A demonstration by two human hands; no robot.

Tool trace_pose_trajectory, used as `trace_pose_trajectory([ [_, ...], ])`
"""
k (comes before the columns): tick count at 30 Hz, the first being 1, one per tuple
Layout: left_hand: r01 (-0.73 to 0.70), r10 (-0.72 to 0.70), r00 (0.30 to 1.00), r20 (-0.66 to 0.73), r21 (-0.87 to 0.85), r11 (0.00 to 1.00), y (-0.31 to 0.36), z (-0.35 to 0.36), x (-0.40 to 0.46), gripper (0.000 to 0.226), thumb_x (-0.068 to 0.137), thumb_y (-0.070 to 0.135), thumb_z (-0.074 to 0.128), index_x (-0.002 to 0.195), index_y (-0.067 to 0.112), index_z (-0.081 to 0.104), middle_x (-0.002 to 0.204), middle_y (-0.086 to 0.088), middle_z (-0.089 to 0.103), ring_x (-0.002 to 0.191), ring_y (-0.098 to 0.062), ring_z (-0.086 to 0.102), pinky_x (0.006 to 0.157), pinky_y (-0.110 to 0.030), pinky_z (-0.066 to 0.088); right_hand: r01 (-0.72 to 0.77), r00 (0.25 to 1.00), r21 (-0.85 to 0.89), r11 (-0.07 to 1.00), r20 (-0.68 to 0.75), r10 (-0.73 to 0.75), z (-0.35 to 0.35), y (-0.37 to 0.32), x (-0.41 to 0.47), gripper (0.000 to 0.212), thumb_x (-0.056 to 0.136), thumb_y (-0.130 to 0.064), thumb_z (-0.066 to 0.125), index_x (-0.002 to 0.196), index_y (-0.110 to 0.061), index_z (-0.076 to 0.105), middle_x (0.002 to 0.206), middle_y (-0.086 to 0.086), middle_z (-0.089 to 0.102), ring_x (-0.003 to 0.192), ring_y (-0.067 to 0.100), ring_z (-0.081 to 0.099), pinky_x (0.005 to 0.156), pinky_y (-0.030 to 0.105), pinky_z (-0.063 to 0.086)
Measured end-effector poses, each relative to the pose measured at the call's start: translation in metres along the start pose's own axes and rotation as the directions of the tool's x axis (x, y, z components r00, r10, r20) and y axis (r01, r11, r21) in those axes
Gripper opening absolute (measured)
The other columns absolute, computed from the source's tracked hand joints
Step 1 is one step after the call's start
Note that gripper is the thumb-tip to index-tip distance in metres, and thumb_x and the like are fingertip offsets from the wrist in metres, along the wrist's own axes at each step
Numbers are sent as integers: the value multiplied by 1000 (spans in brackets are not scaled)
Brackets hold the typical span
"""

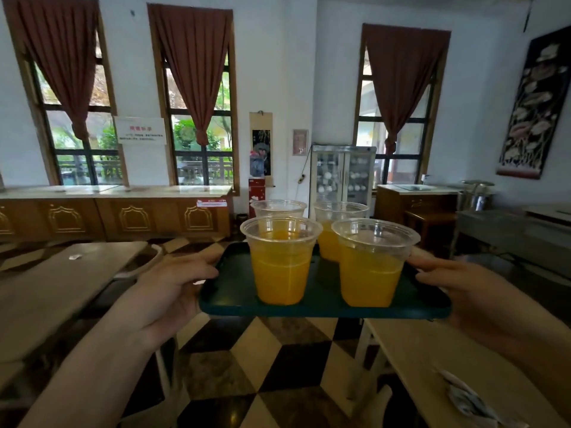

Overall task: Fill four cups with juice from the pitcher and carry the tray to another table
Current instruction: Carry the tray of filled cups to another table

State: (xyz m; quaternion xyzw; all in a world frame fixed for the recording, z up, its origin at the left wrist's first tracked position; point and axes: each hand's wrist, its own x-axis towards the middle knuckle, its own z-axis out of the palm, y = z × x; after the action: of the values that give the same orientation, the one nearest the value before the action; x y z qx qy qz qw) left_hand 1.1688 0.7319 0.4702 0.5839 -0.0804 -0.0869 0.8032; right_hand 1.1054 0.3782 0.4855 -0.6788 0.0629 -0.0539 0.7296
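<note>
A dark green tray [321,308] hangs in the air in front of me, above the tiled floor. My left hand [173,291] grips its left edge and my right hand [457,285] grips its right edge. Several clear plastic cups stand upright on it, holding orange juice: a near left cup [281,267], a near right cup [370,270], a far right cup [332,230] and a far left cup [278,210] mostly hidden behind the near one. The pitcher is not in view.
A light wooden table [58,288] stands to my left with a chair [142,264] at it. Another table [438,362] lies at lower right with a crumpled wrapper [469,400]. Wooden cabinets line the far wall, a glass-door fridge [343,174] stands ahead, and a grey counter [519,230] is at right.
</note>
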Motion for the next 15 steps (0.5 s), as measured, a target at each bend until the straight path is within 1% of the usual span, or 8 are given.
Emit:
trace_pose_trajectory([
  [1, -1, 1, 1000, 21, 12, 1000, -1, -5, 15, 34, 81, 4, 55, 103, 7, 81, 119, -22, 73, 90, -28, 76, 60, -33, 63, -9, 1000, -1, 1000, -7, 9, 3, 3, 15, 30, 95, 2, 51, 106, -12, 75, 101, 6, 78, 96, 25, 69, 73, 40, 55],
  [3, -1, 0, 999, 47, 21, 1000, -4, -16, 45, 34, 83, 5, 55, 106, 6, 80, 122, -26, 70, 94, -30, 75, 66, -35, 64, -29, 999, -3, 1000, -30, 29, 8, 8, 45, 30, 94, 3, 52, 101, -12, 76, 96, 5, 78, 96, 26, 67, 74, 43, 54],
  [5, 7, -7, 999, 49, 11, 1000, -7, -23, 76, 34, 83, 7, 55, 108, 6, 79, 122, -26, 70, 93, -30, 76, 62, -35, 63, -40, 998, -5, 999, -41, 40, 11, 14, 79, 29, 94, 3, 52, 107, -11, 74, 100, 8, 76, 99, 27, 65, 74, 43, 53],
  [8, 7, -8, 999, 31, 20, 1000, -15, -31, 126, 33, 82, 7, 57, 104, 8, 81, 120, -24, 72, 88, -28, 77, 57, -33, 61, -39, 997, -23, 999, -61, 38, 12, 23, 133, 31, 95, 0, 52, 119, -12, 68, 114, 10, 69, 102, 27, 64, 72, 41, 53],
  [11, -5, 5, 1000, 4, 2, 1000, -24, -41, 182, 33, 83, 8, 58, 108, 7, 79, 122, -24, 71, 91, -30, 77, 57, -34, 62, -39, 999, -36, 999, -36, 38, 11, 28, 187, 32, 96, -1, 52, 120, -14, 69, 114, 10, 70, 102, 27, 65, 71, 41, 55],
  [12, -7, 7, 1000, 0, 10, 1000, -27, -43, 202, 34, 83, 8, 58, 110, 7, 79, 123, -24, 70, 93, -30, 76, 59, -34, 62, -33, 999, -27, 999, -39, 32, 10, 28, 206, 31, 96, -1, 52, 119, -14, 69, 111, 10, 70, 101, 28, 65, 74, 44, 56],
  [14, -10, 10, 1000, -3, 29, 1000, -30, -43, 239, 34, 84, 10, 57, 110, 8, 79, 124, -23, 70, 98, -31, 75, 63, -34, 63, -19, 999, -13, 1000, -46, 18, 6, 26, 244, 32, 95, -2, 53, 120, -14, 69, 108, 8, 70, 102, 30, 64, 88, 54, 54],
  [15, -8, 8, 1000, -2, 25, 1000, -32, -45, 259, 33, 84, 10, 57, 109, 9, 79, 122, -23, 71, 97, -31, 75, 65, -35, 64, -10, 999, -6, 1000, -45, 9, 5, 25, 263, 33, 94, -4, 54, 122, -15, 69, 107, 7, 70, 102, 30, 65, 94, 57, 51],
])
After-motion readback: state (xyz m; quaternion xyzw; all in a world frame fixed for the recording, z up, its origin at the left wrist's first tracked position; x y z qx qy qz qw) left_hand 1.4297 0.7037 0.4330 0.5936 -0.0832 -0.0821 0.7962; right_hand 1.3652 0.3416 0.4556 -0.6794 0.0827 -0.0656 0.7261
